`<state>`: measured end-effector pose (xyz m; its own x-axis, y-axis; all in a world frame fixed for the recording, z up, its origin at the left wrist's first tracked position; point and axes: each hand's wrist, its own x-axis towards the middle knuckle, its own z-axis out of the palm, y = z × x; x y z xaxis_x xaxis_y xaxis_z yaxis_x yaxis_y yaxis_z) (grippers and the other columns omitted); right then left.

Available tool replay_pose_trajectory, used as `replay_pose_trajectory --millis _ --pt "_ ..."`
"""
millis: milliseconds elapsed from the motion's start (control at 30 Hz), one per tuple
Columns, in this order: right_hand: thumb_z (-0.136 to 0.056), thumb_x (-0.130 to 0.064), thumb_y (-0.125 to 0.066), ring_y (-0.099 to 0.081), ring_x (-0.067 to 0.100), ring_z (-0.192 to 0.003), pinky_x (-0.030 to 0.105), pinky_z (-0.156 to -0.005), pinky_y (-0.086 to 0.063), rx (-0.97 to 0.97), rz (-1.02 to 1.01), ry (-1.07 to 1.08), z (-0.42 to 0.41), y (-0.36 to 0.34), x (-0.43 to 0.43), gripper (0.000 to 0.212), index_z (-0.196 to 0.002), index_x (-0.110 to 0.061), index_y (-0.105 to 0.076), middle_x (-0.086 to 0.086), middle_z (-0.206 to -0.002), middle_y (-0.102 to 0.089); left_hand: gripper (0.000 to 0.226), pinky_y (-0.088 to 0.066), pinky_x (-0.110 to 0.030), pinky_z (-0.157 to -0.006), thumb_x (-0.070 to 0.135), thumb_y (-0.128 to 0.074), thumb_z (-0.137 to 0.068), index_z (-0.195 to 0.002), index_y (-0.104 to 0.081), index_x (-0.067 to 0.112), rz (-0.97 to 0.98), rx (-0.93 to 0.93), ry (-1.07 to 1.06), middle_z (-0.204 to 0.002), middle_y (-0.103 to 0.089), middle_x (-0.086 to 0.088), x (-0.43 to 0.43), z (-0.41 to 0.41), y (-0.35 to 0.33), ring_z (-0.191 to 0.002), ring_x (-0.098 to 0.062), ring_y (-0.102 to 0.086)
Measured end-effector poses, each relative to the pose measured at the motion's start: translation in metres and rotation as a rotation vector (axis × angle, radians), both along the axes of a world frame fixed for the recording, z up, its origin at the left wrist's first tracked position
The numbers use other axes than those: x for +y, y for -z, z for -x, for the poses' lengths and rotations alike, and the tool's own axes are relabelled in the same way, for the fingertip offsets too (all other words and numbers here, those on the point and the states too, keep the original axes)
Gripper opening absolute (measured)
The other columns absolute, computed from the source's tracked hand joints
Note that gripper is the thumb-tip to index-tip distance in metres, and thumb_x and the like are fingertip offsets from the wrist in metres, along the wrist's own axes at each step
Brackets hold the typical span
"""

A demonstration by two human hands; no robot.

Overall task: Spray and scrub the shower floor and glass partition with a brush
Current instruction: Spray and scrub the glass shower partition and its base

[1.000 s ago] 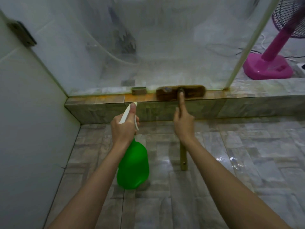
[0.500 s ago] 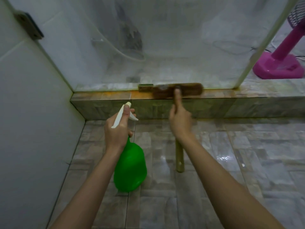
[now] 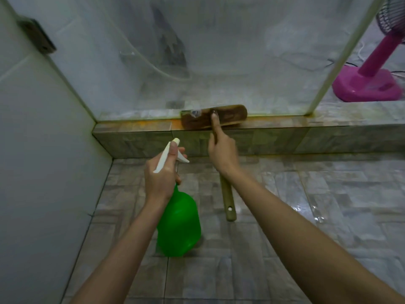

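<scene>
Brush (image 3: 215,117) head on the sill (image 3: 131,126), against the glass (image 3: 219,51); right hand (image 3: 221,150) fingers (image 3: 215,125) wrap its handle, left hand (image 3: 162,176) grips the sprayer (image 3: 178,224) below the sill. Risk: hard strokes may skid the bristles off the narrow sill.

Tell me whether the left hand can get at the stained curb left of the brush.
Probably yes. The left hand, gripping the bottle, is just in front of the curb with nothing between them; the brush and right hand are off to the right.
</scene>
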<state>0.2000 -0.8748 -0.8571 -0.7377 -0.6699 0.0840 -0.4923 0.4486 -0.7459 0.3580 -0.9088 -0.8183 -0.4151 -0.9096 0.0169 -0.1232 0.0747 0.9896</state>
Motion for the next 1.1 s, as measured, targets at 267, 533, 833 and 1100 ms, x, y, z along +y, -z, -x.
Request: replay_pose_trajectory --millis 267,533,833,1100 --pt "-0.1 -0.022 -0.042 -0.063 0.033 -0.074 0.032 -0.066 -0.043 0.059 0.029 0.424 0.079 0.005 0.089 0.057 -0.15 -0.04 -0.021 0.018 -0.085 -0.067 0.045 -0.043 -0.029 -0.05 0.045 -0.047 -0.104 -0.068 -0.073 0.055 0.022 -0.01 0.027 -0.099 -0.077 0.006 0.004 0.003 -0.009 -0.04 -0.011 -0.049" --pt "-0.1 -0.022 -0.043 -0.052 0.018 -0.051 0.025 -0.051 -0.04 0.053 0.047 0.074 0.064 0.012 0.06 0.06 -0.15 -0.043 -0.018 0.006 -0.064 -0.059 0.035 -0.046 -0.034 -0.055 0.05 -0.047 -0.102 -0.083 -0.075 0.039 0.018 -0.019 0.028 -0.086 -0.077 -0.008 0.008 0.019 -0.001 -0.043 -0.015 -0.052" --pt "-0.099 -0.022 -0.043 -0.057 0.028 -0.059 0.035 -0.062 -0.043 0.067 0.065 0.205 0.09 0.014 0.088 0.06 -0.15 -0.042 -0.02 0.016 -0.071 -0.062 0.04 -0.046 -0.039 -0.061 0.052 -0.044 -0.102 -0.075 -0.072 0.06 0.031 -0.037 0.083 -0.083 -0.076 0.017 0.016 0.027 -0.003 -0.041 -0.008 -0.05" --pt "-0.098 -0.016 -0.046 -0.054 0.019 -0.066 0.024 -0.067 -0.037 0.074 0.109 0.334 0.151 0.009 0.147 0.056 -0.149 -0.035 -0.03 0.007 -0.079 -0.06 0.045 -0.044 -0.034 -0.057 0.047 -0.044 -0.104 -0.072 -0.071 0.061 0.035 -0.014 0.07 -0.098 -0.076 0.008 0.017 0.033 -0.004 -0.049 -0.017 -0.052"
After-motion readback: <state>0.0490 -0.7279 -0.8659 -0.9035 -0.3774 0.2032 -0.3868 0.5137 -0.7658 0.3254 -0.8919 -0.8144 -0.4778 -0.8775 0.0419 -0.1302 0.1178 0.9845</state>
